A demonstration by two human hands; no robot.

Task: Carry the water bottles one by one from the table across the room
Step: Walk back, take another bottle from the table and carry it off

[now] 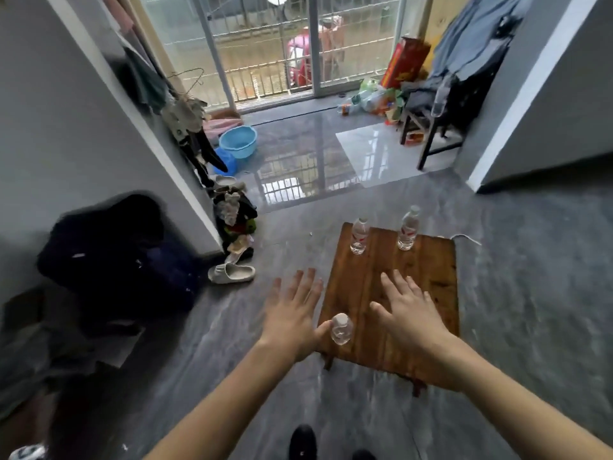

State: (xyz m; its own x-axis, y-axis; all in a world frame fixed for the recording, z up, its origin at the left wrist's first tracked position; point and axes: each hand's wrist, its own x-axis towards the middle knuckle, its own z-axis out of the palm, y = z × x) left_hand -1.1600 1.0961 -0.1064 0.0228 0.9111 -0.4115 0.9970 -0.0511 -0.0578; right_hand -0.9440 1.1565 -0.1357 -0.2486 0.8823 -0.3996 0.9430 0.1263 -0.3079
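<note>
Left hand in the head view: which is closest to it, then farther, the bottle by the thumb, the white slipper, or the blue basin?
From the left hand:
1. Bottle by the thumb, at the table's near left corner.
2. White slipper, on the floor to the left.
3. Blue basin, far off near the balcony door.

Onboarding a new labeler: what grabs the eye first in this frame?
Two open hands, left hand and right hand, spread over a low wooden table on grey floor. Three water bottles stand on it: near bottle by the left thumb, two far bottles. Behind, a blue basin near the barred balcony door.
</note>
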